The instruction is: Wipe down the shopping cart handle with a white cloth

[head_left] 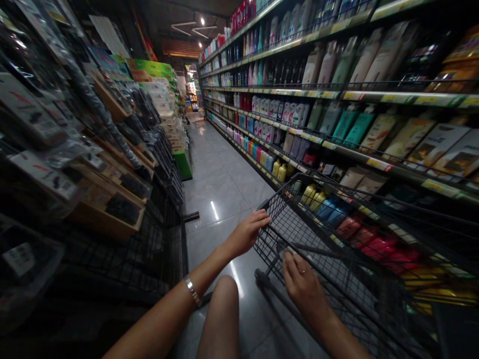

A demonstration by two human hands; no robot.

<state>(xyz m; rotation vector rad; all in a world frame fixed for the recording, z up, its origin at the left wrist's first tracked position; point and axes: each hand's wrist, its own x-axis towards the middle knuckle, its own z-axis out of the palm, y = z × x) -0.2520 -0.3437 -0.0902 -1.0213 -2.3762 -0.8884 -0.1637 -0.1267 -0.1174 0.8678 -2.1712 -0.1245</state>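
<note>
I judge the work on the shopping cart (pixel 284 219) to be in progress rather than finished, since both of my hands are at its near side and the right one has something small and pale against the wire; how much of the cart is done and how much is left, I can't tell from here. The cart stands just in front of and to the right of my hands, tight by the shelf of bottles (pixel 279 170). My left arm reaches forward and inward, a bracelet (pixel 192 291) on the wrist, and the left hand (pixel 249 232) lies palm down with its fingers over the top corner of the basket; whether they grip or only rest, I can't make out. Nearer and to its right, my right hand (pixel 305 284) comes in from the lower right, back uppermost, fingers bent and drawn narrow around a pale scrap (pixel 287 253), probably a wipe. Below and between my forearms a bare knee (pixel 224 294) rises over the floor (pixel 213 174)
</note>
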